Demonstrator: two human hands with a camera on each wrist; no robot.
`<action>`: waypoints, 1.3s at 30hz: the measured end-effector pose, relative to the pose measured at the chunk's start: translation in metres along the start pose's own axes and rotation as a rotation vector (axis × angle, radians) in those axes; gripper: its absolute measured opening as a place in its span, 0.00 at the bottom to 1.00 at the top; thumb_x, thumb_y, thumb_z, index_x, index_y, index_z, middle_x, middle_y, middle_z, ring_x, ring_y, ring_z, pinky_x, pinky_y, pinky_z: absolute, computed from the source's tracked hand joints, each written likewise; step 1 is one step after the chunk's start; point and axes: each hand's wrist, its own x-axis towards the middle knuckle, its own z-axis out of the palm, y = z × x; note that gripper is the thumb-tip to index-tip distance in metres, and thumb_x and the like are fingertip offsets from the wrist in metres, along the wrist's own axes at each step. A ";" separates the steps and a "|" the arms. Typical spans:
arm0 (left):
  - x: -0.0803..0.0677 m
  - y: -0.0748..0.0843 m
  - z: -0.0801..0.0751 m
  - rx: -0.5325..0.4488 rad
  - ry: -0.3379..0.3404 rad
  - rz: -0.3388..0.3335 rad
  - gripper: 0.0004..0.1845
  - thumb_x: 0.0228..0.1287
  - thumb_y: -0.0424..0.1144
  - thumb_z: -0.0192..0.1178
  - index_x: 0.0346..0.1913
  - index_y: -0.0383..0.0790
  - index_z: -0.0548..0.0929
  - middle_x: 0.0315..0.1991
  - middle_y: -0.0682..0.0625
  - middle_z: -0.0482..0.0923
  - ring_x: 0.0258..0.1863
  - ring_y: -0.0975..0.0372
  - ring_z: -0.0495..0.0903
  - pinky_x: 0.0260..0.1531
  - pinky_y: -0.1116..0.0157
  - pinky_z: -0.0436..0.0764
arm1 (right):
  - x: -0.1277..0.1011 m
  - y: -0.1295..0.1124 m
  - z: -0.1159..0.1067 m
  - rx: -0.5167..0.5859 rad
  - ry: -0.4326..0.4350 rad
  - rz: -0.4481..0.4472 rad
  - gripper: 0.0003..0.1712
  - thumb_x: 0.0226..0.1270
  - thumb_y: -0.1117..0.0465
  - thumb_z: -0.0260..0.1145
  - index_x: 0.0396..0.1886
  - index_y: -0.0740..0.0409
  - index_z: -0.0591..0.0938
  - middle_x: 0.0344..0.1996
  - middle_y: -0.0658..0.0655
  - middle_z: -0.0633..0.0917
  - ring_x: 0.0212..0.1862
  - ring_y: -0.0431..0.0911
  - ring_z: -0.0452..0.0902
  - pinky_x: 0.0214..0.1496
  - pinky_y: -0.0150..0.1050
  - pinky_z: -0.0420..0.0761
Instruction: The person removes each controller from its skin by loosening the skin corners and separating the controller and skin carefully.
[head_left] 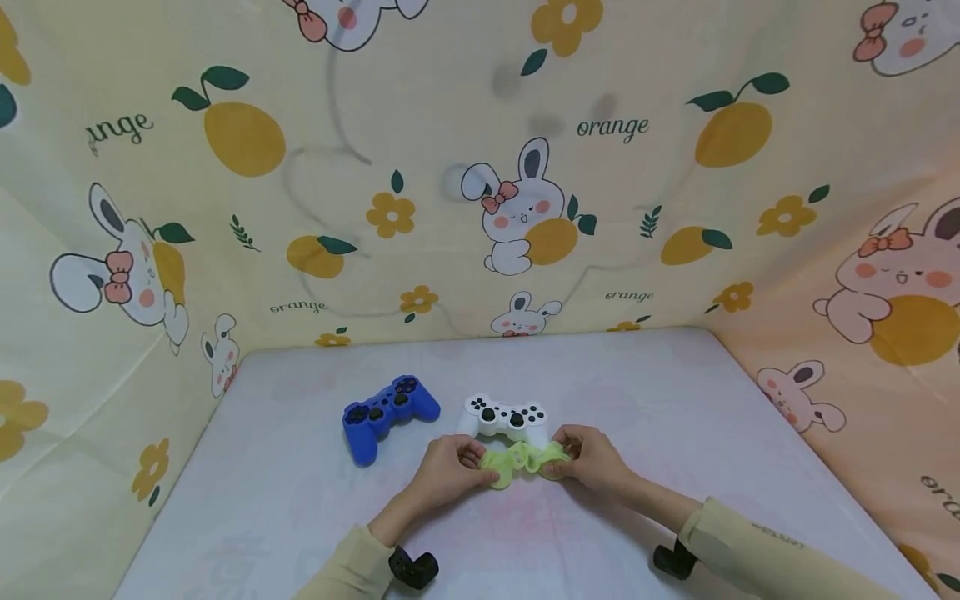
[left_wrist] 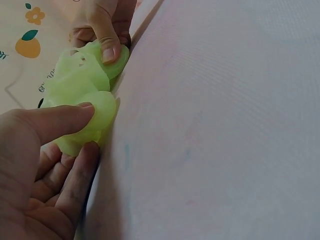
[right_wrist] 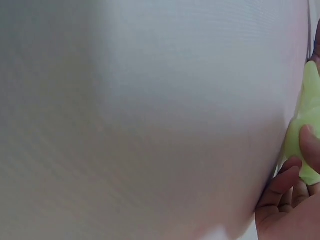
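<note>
Ok | our L hand [head_left: 452, 468] & R hand [head_left: 592, 460] pinch green cover [left_wrist: 77, 85], axis 9–3 o'clock | white ctrlr [head_left: 504, 414] at its 12

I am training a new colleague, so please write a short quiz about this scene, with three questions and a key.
1. True or false: in the head view, the white controller lies to the left of the blue controller.
2. Which hand is nearer to the blue controller? A: the left hand. B: the right hand.
3. Fill in the colour: both hands hold the ____ cover.

Key:
1. False; the white controller lies to the right.
2. A.
3. Green.
</note>
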 end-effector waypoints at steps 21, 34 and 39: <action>-0.005 0.002 -0.007 -0.125 -0.079 -0.015 0.18 0.49 0.35 0.77 0.43 0.38 0.82 0.35 0.52 0.82 0.37 0.59 0.83 0.40 0.66 0.81 | 0.003 -0.004 -0.018 0.206 -0.293 0.050 0.20 0.38 0.71 0.80 0.35 0.64 0.82 0.25 0.53 0.81 0.30 0.44 0.72 0.33 0.35 0.73; -0.009 0.010 -0.002 -0.349 -0.150 -0.006 0.23 0.57 0.29 0.70 0.55 0.33 0.75 0.46 0.43 0.82 0.45 0.53 0.82 0.44 0.64 0.81 | -0.007 -0.010 -0.023 0.431 -0.324 0.064 0.22 0.45 0.73 0.76 0.41 0.70 0.78 0.37 0.63 0.86 0.38 0.50 0.83 0.40 0.37 0.81; -0.012 0.018 0.001 -0.404 -0.171 0.014 0.26 0.57 0.29 0.70 0.58 0.31 0.73 0.48 0.39 0.82 0.47 0.52 0.82 0.47 0.64 0.80 | -0.012 -0.013 -0.026 0.463 -0.321 0.109 0.22 0.47 0.72 0.74 0.43 0.70 0.77 0.37 0.61 0.85 0.39 0.49 0.82 0.42 0.37 0.80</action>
